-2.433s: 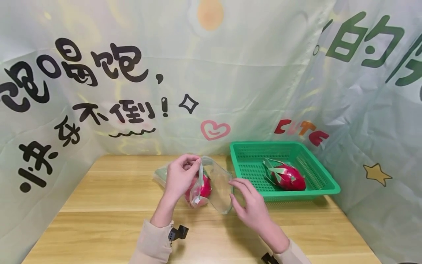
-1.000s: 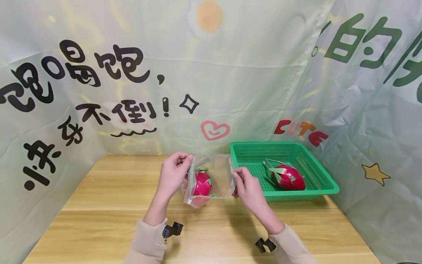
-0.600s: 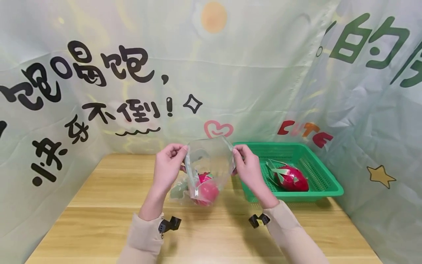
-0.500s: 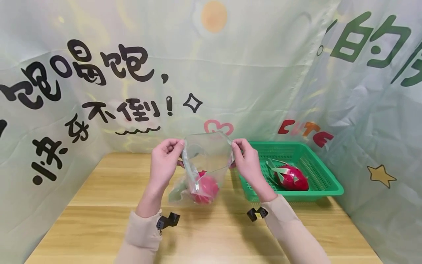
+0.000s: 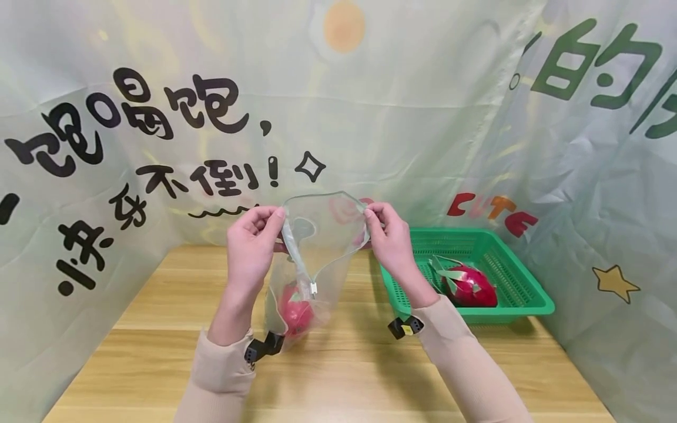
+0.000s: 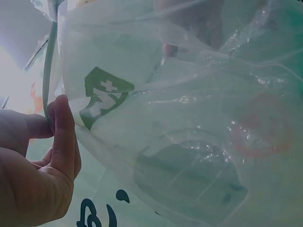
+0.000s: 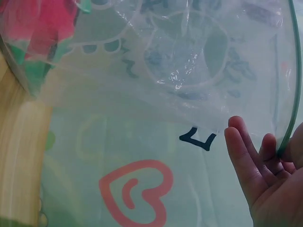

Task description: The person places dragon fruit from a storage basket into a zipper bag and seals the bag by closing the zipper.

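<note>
Between both hands hangs a clear zip bag (image 5: 333, 258) with a green-edged mouth spread wide and a white slider (image 5: 314, 288) at its front edge. Inside, low in the bag, a pink dragon fruit (image 5: 296, 314) shows through the plastic. My left hand (image 5: 254, 247) pinches the left side of the mouth between thumb and fingers; the left wrist view shows a green shield print (image 6: 102, 94) on the bag beside it. On the opposite side, my right hand (image 5: 390, 238) pinches the rim, with its other fingers (image 7: 241, 151) extended along the outside.
At the back right of the wooden table (image 5: 344, 382) stands a green plastic basket (image 5: 529, 302) with another dragon fruit (image 5: 471, 286) in it. Printed cloth (image 5: 423, 117) hangs behind the table and along its sides.
The right hand has gone from loose fingers beside the bag to pinching its rim. Both hands have raised the mouth and spread it wider, and the bag now hangs more upright.
</note>
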`<action>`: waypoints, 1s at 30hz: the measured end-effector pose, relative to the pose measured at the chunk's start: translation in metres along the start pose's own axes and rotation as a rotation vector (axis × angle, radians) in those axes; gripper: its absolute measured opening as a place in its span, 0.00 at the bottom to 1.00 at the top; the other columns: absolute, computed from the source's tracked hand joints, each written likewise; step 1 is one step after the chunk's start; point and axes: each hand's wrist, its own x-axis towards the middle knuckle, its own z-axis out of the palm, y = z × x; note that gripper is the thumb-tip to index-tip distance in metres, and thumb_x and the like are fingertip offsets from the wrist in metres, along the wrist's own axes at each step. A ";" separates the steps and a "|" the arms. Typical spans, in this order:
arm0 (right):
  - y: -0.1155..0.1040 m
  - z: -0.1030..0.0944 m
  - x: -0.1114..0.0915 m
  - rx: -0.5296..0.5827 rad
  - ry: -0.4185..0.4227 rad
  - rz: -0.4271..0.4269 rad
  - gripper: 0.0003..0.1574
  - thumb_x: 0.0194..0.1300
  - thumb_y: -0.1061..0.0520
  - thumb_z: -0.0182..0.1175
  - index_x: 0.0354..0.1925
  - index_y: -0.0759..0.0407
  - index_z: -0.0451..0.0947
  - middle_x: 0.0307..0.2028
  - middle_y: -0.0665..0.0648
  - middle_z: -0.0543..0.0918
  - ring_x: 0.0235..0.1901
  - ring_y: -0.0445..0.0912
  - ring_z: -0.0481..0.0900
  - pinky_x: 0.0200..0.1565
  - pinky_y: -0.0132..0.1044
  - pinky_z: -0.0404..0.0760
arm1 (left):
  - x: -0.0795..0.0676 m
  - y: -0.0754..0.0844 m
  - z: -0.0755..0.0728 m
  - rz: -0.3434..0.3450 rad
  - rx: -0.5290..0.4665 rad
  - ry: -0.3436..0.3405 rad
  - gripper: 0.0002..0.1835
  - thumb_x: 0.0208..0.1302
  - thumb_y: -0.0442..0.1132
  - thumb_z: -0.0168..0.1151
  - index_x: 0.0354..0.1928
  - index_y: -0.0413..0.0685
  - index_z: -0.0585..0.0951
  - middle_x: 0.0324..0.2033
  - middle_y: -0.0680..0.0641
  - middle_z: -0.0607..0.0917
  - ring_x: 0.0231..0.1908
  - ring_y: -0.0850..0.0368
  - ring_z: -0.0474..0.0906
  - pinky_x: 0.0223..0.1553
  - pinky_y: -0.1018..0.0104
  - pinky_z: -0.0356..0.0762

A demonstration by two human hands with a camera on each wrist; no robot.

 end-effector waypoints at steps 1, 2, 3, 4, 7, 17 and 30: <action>0.001 0.000 -0.001 0.007 -0.002 0.011 0.13 0.82 0.56 0.54 0.51 0.66 0.77 0.42 0.66 0.86 0.20 0.47 0.81 0.26 0.40 0.89 | 0.000 -0.001 0.000 0.001 -0.004 -0.005 0.08 0.72 0.30 0.64 0.43 0.27 0.83 0.24 0.50 0.83 0.20 0.59 0.82 0.23 0.62 0.88; 0.002 0.000 -0.001 0.016 -0.004 0.026 0.12 0.82 0.56 0.54 0.51 0.65 0.77 0.42 0.66 0.86 0.20 0.46 0.80 0.26 0.38 0.89 | -0.001 -0.003 0.000 0.002 -0.005 -0.010 0.08 0.72 0.30 0.64 0.43 0.27 0.83 0.24 0.50 0.84 0.20 0.59 0.82 0.23 0.62 0.89; 0.004 0.000 -0.002 0.028 -0.011 0.043 0.13 0.82 0.56 0.54 0.51 0.64 0.77 0.43 0.65 0.86 0.20 0.45 0.81 0.26 0.38 0.89 | -0.001 -0.004 0.000 0.002 -0.009 -0.015 0.08 0.72 0.29 0.64 0.44 0.26 0.83 0.24 0.50 0.84 0.21 0.59 0.82 0.24 0.61 0.89; 0.005 0.000 -0.003 0.037 -0.018 0.057 0.13 0.82 0.55 0.54 0.52 0.64 0.77 0.43 0.65 0.85 0.19 0.45 0.81 0.27 0.39 0.90 | -0.002 -0.006 0.000 0.001 -0.010 -0.018 0.08 0.72 0.29 0.64 0.44 0.26 0.83 0.25 0.50 0.84 0.22 0.60 0.83 0.25 0.61 0.90; 0.010 -0.002 -0.006 0.050 -0.050 0.097 0.14 0.82 0.53 0.54 0.53 0.61 0.78 0.45 0.64 0.85 0.20 0.48 0.84 0.29 0.40 0.90 | -0.004 -0.013 0.001 -0.016 -0.020 -0.016 0.08 0.72 0.29 0.64 0.45 0.26 0.83 0.26 0.51 0.85 0.24 0.60 0.83 0.30 0.60 0.91; 0.020 -0.007 -0.016 0.041 -0.052 0.142 0.13 0.82 0.52 0.54 0.53 0.60 0.78 0.44 0.62 0.84 0.23 0.49 0.83 0.30 0.40 0.89 | -0.015 -0.039 0.007 -0.128 -0.057 0.001 0.09 0.71 0.29 0.65 0.47 0.27 0.83 0.29 0.50 0.87 0.29 0.59 0.86 0.36 0.58 0.92; 0.025 -0.019 -0.032 -0.055 -0.034 0.104 0.15 0.80 0.51 0.57 0.54 0.58 0.80 0.40 0.60 0.84 0.32 0.43 0.82 0.35 0.38 0.89 | -0.031 -0.053 0.011 -0.140 -0.111 -0.021 0.09 0.71 0.26 0.63 0.46 0.23 0.80 0.30 0.48 0.85 0.29 0.59 0.86 0.34 0.61 0.92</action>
